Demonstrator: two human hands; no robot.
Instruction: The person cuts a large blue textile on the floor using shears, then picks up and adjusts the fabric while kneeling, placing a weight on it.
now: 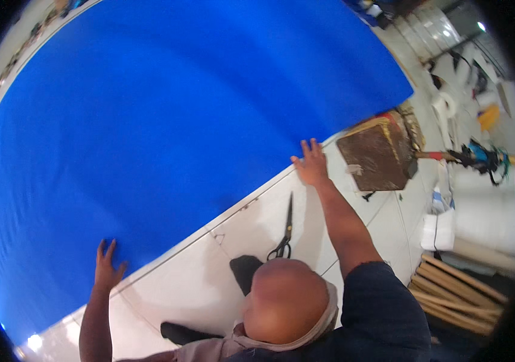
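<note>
Your dark sleeve (pixel 384 311) is closest; your left hand (pixel 108 268) and right hand (pixel 312 166) rest spread on the blue cloth (pixel 167 133), seemingly soft, light, best held along its near edge.

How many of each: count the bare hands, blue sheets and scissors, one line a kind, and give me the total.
Blue sheet: 1
Left hand and right hand, both bare: 2
Pair of scissors: 1
Total: 4
</note>
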